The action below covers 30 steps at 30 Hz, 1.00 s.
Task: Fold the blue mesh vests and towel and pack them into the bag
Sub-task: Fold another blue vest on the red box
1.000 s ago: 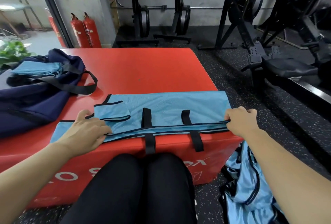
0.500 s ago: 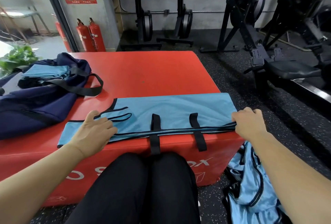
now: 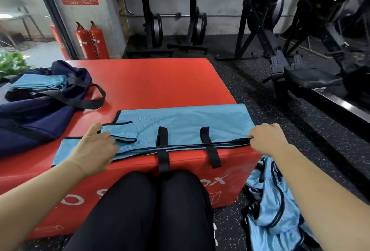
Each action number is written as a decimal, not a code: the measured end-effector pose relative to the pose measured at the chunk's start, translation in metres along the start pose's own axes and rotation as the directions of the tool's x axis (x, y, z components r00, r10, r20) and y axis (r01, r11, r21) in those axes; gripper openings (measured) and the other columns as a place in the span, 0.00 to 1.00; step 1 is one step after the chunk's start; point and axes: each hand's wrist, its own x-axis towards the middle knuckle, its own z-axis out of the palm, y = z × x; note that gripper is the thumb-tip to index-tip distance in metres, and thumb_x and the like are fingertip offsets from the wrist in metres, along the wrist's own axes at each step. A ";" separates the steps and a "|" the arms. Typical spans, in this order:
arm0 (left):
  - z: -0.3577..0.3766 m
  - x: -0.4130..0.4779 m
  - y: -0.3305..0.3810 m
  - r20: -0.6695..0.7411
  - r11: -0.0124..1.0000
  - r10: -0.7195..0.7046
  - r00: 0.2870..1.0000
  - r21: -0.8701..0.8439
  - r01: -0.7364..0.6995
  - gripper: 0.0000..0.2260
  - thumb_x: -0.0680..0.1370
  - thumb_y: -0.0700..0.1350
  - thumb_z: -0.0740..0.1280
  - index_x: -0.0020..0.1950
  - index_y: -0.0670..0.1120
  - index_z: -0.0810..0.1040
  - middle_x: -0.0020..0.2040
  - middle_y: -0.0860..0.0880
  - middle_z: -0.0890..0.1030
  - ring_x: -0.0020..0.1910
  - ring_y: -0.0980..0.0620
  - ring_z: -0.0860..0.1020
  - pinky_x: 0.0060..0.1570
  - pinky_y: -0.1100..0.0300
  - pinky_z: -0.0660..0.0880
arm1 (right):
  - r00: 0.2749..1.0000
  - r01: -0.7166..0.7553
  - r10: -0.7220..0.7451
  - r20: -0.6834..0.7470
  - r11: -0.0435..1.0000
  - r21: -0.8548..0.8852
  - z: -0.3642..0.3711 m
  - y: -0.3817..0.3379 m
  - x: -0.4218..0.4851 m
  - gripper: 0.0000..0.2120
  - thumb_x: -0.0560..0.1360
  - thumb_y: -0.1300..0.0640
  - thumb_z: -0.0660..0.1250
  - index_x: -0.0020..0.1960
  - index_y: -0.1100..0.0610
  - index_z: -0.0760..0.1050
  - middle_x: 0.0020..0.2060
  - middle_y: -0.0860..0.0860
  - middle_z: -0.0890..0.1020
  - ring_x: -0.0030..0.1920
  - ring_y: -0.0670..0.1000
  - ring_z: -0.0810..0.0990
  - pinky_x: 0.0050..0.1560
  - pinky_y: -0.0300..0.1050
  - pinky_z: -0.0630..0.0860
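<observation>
Pinching the dark-trimmed near edge of the blue mesh vest with the right grip at 3 o'clock, fingers curled round the stacked trim, seemingly to keep the layers lined up and the strip taut. Bearing down on the vest's other end with the left grip at 9 o'clock, thumb out, fingers bent onto the shoulder loop; not possible to tell whether pinching or only pressing there. Keeping the vest laid as a long strip along the 6 o'clock edge of the red bench, with two black straps hanging over the front face, probably readying an end-to-end fold. Leaving the navy bag open at 10 o'clock on the bench, with folded blue pieces already sitting in its mouth, close by for packing. Leaving a heap of unfolded vests on the floor at 4 o'clock, waiting. Compared with half a second and a second earlier, changing almost nothing: holding both grips at the same ends and keeping the vest in the same place.
</observation>
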 end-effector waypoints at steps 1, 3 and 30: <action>-0.005 0.001 0.001 0.009 0.998 -0.025 1.000 -0.049 0.025 0.06 0.55 0.43 0.71 0.25 0.50 0.75 0.24 0.53 0.73 0.28 0.47 0.76 0.52 0.46 0.65 | 1.000 -0.007 0.007 -0.011 1.000 -0.003 -0.003 -0.004 0.001 0.13 0.74 0.57 0.59 0.51 0.48 0.80 0.51 0.47 0.82 0.55 0.51 0.77 0.56 0.48 0.65; -0.017 0.011 0.005 0.045 0.978 -0.123 0.991 -0.165 0.129 0.05 0.58 0.46 0.65 0.30 0.51 0.80 0.28 0.54 0.77 0.31 0.49 0.78 0.52 0.49 0.63 | 0.998 -0.009 0.011 -0.068 1.000 0.022 -0.012 -0.018 0.006 0.14 0.75 0.58 0.59 0.55 0.48 0.79 0.54 0.49 0.82 0.57 0.53 0.77 0.57 0.47 0.66; -0.035 0.186 0.176 0.465 0.777 0.080 0.882 -0.583 0.237 0.31 0.81 0.65 0.42 0.80 0.53 0.39 0.80 0.47 0.37 0.78 0.47 0.35 0.76 0.43 0.38 | 0.962 0.126 0.027 -0.272 0.840 0.527 -0.004 -0.071 -0.009 0.21 0.69 0.51 0.51 0.52 0.55 0.79 0.50 0.51 0.82 0.56 0.56 0.74 0.58 0.50 0.65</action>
